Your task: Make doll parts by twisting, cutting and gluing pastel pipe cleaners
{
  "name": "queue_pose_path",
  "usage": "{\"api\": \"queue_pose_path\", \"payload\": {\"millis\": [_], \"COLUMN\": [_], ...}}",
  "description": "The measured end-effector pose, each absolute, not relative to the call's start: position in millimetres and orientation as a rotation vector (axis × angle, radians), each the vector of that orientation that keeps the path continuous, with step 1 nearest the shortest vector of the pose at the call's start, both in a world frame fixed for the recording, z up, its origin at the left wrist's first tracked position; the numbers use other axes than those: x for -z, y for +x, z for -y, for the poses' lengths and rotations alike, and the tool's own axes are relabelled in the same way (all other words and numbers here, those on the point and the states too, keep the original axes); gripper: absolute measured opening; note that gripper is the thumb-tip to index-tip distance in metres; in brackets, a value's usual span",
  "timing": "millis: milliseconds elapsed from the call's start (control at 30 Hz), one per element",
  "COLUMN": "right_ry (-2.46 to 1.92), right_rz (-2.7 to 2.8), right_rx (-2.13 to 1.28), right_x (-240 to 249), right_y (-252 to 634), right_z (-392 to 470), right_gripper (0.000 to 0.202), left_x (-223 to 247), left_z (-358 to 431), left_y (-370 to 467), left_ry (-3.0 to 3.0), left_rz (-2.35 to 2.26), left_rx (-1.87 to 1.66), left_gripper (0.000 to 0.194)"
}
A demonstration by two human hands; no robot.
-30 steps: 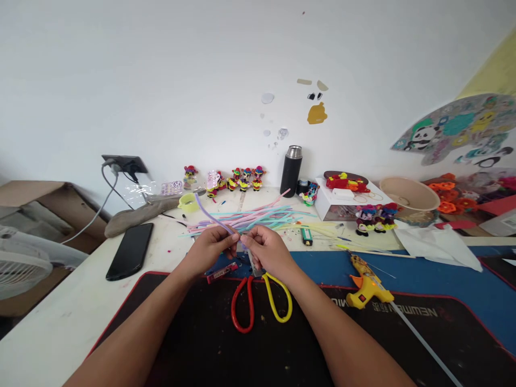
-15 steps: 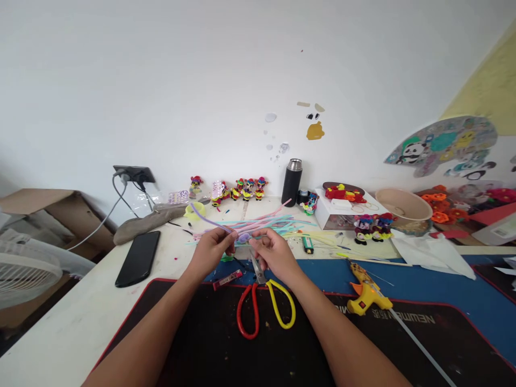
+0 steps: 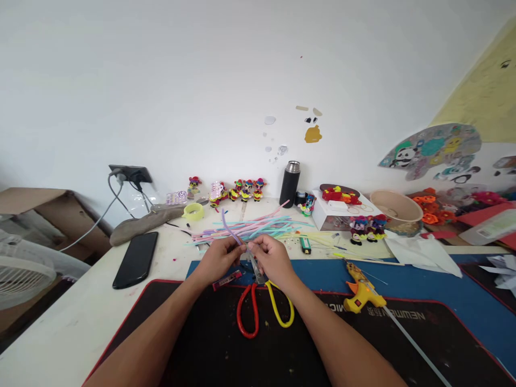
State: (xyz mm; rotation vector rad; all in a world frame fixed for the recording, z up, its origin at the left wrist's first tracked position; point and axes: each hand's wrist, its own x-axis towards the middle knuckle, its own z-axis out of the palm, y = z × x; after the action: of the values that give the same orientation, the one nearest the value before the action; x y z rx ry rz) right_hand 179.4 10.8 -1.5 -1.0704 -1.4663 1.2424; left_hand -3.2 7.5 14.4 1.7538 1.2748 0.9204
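A purple pipe cleaner (image 3: 229,227) is pinched in my left hand (image 3: 223,258), its free end pointing up and left. My right hand (image 3: 273,259) is closed at the fingertips on the same pipe cleaner, right beside the left fingers; the part between them is mostly hidden. Below the hands lie scissors (image 3: 260,278) with one red and one yellow handle, blades partly covered by my right hand. Behind them a loose pile of pink, blue and purple pipe cleaners (image 3: 258,226) spreads over the table.
A yellow glue gun (image 3: 365,293) rests on the black mat (image 3: 258,360) at right. A phone (image 3: 136,260) and a yellow tape roll (image 3: 194,211) are at left. Several small figures (image 3: 248,190), a black flask (image 3: 290,185) and a white box (image 3: 336,212) stand along the wall.
My hands have come closer together, fingertips nearly meeting. The pipe cleaner's free end has swung right and stands steeper. The purple loop seen between the hands is now hidden. The view shifted slightly.
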Motion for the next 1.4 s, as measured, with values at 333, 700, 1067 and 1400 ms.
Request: {"api": "queue_pose_path", "payload": {"millis": [333,700,1067,1400], "right_ry": [-0.978,-0.946,-0.906,-0.929], "right_rz": [1.125,1.161,1.162,1.321], "right_rx": [-1.396,-1.568,-1.528,-1.436], "right_x": [-4.2,-1.6,-0.4,-3.2], "right_y": [182.0,184.3,190.1,187.8], "right_z": [-16.4,-16.0,-20.2,-18.9], "right_gripper": [0.042,0.045,0.044,0.047], "left_x": [-15.2,-20.8,-22.8,-23.3], "left_z": [-18.0,-21.5,-24.6,-18.2], "left_y": [-13.4,-22.8,-32.0,-18.8], "left_ry": [1.502,1.38,1.229,1.454], "left_rz": [-1.24,-1.291,-1.234,-1.195], "left_rx": [-1.089,-1.354,-1.436,-1.047], "left_gripper": [0.044,0.037,0.035,0.04]}}
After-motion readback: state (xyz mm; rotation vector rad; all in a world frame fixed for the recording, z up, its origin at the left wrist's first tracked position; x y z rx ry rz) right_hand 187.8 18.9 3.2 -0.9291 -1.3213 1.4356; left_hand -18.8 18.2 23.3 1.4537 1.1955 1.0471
